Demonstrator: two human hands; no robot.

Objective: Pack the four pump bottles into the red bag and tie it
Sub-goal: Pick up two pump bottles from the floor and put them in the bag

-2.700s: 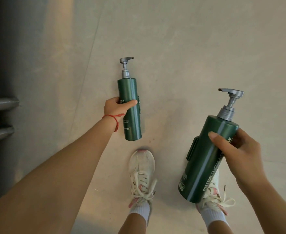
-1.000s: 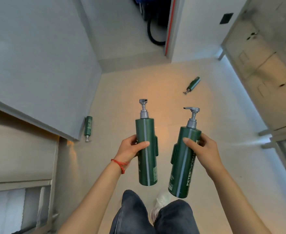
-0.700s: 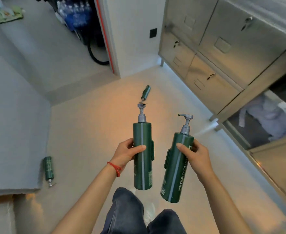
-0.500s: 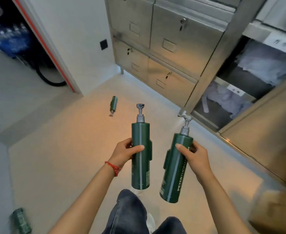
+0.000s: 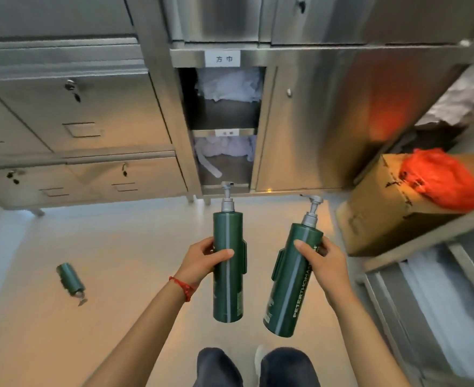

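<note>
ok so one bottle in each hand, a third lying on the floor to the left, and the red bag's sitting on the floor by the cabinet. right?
Not quite. The head view shows the red bag on top of the cardboard box at right, not on the floor. The rest holds: the left hand and right hand each hold a bottle, and a third bottle lies on the floor to the left.
</note>
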